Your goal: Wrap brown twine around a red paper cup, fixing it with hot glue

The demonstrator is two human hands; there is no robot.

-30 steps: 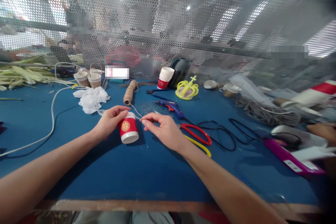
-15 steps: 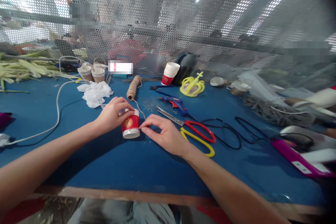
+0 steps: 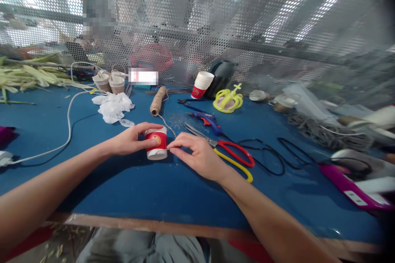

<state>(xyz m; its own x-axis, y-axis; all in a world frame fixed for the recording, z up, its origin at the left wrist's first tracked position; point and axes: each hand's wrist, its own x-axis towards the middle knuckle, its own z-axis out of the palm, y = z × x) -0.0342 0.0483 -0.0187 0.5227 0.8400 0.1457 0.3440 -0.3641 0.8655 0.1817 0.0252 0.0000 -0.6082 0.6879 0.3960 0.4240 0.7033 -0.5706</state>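
Observation:
A red and white paper cup is tilted over the blue table, its white base toward me. My left hand grips it from the left, thumb across the red front and fingers over the far side. Pinched between the thumb and forefinger of my right hand is a thin brown twine, right beside the cup's lower right side. The twine runs back to a spool lying behind the cup. Red and yellow handled scissors lie just beyond my right hand.
Behind are a blue glue gun, pliers, stacked cups and a yellow crown. White plastic and two wrapped cups stand left. A purple power strip lies right, husks far left.
My left thumb has moved down from the cup's rim onto its red front. The cup has turned a little, and my right hand still pinches the twine beside it.

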